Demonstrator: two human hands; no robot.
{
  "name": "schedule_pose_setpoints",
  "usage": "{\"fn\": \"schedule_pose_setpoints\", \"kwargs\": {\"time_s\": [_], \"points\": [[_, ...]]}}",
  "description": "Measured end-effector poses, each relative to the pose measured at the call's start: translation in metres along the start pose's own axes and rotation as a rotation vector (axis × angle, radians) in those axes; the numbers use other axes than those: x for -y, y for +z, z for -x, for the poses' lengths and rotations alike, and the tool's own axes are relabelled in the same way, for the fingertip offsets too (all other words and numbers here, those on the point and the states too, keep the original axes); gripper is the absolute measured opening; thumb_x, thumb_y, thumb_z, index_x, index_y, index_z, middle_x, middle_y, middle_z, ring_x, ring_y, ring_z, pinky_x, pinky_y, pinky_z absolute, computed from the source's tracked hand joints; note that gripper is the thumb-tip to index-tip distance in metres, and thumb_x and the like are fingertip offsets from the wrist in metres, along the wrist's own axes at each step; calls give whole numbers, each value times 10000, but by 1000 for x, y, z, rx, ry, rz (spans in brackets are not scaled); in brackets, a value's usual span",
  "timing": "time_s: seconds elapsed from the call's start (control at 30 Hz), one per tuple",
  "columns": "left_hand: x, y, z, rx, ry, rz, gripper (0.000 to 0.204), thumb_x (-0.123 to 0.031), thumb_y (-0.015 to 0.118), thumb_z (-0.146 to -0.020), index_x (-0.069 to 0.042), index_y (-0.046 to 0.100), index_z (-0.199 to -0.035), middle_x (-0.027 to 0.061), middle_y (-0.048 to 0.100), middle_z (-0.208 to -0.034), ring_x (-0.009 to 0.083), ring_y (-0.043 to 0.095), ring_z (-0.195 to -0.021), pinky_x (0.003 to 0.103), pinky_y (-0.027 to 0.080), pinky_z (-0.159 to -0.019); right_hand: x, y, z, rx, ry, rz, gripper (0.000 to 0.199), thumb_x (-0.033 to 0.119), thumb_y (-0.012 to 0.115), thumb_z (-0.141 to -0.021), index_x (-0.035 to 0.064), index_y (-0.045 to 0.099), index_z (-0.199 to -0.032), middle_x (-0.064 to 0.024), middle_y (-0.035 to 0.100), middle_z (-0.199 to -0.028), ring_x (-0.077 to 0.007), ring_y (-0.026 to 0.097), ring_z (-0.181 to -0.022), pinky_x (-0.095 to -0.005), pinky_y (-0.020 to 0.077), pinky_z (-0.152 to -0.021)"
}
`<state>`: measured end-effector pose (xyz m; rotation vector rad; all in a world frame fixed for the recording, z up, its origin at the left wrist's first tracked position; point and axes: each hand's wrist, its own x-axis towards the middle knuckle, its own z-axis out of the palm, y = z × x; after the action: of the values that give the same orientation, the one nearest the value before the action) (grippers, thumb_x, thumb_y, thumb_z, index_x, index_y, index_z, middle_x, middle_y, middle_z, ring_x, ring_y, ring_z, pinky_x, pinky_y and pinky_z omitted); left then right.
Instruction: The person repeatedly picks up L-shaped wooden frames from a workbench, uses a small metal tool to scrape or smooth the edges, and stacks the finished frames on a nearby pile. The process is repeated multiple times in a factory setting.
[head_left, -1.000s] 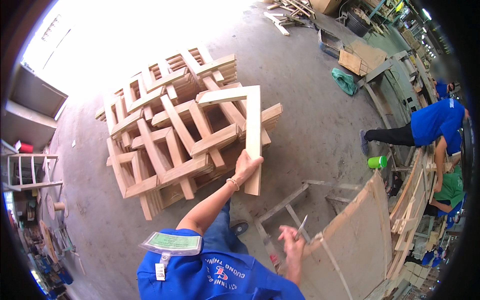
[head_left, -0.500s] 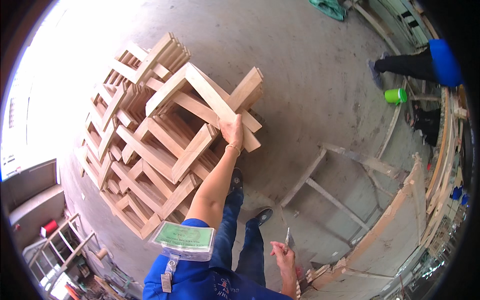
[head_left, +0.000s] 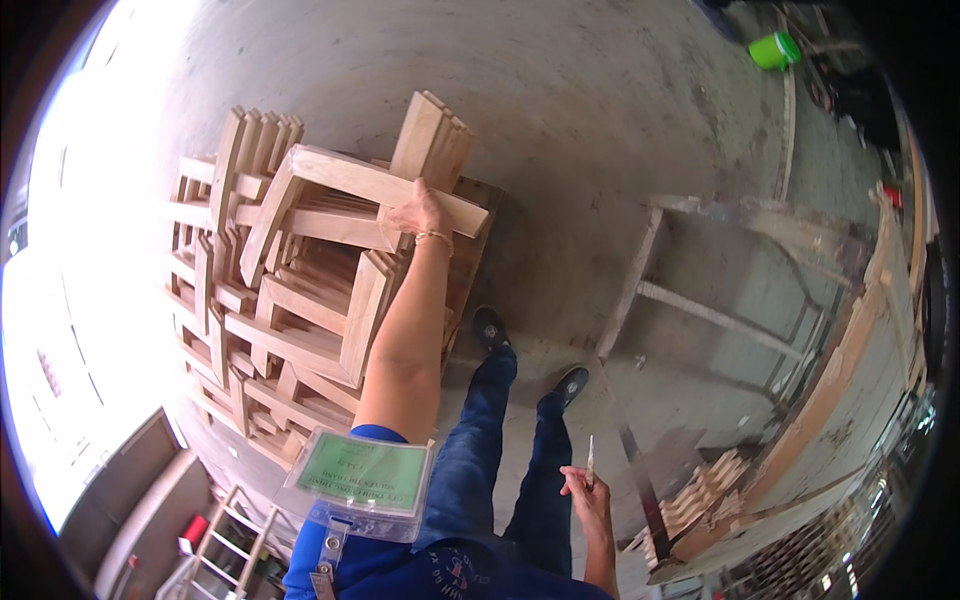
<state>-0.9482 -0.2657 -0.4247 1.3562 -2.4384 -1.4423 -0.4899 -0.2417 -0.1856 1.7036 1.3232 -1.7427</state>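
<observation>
Several interlocking stacks of pale, angled wooden pieces (head_left: 290, 345) stand together; over them, one pale, L-shaped wooden piece (head_left: 350, 175) is clasped by the left hand (head_left: 422, 212). The right hand (head_left: 593, 503), half-curled, holds a slim, pointed tool (head_left: 590, 457).

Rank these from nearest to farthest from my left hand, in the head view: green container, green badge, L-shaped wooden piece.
1. L-shaped wooden piece: gripped in the left hand.
2. Green badge: below the hand in the picture.
3. Green container: off toward the upper right.
</observation>
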Motion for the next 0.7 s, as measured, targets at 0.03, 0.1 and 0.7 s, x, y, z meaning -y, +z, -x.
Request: {"fn": "schedule_pose_setpoints", "kwargs": {"time_s": [0.03, 0.1, 0.7], "points": [[0, -2, -10, 8, -26, 1, 750, -313, 752, -628, 129, 403, -1123, 289, 481, -1151, 387, 505, -1049, 444, 411, -937, -2, -1, -2, 17, -2, 7, 237, 252, 602, -882, 65, 661, -1015, 23, 561, -659, -13, 359, -511, -188, 270, -460], [6, -3, -19, -83, -141, -78, 784, -328, 771, -612, 114, 397, -1140, 274, 472, -1177, 378, 513, -1042, 442, 424, -933, -3, 1, -3, 25, 4, -4, 239, 268, 597, -884, 74, 665, -1006, 24, 561, -658, -17, 365, -505, -189, 273, -454], [37, 11, -32, 766, -533, 351, 518, -383, 490, -830, 7, 484, -1171, 186, 517, -1221, 346, 507, -1087, 474, 401, -967, -53, 3, -15, -5, 51, -112, 283, 276, 557, -912, 19, 633, -1004, -25, 608, -743, -93, 587, -660, -239, 459, -577]]}}
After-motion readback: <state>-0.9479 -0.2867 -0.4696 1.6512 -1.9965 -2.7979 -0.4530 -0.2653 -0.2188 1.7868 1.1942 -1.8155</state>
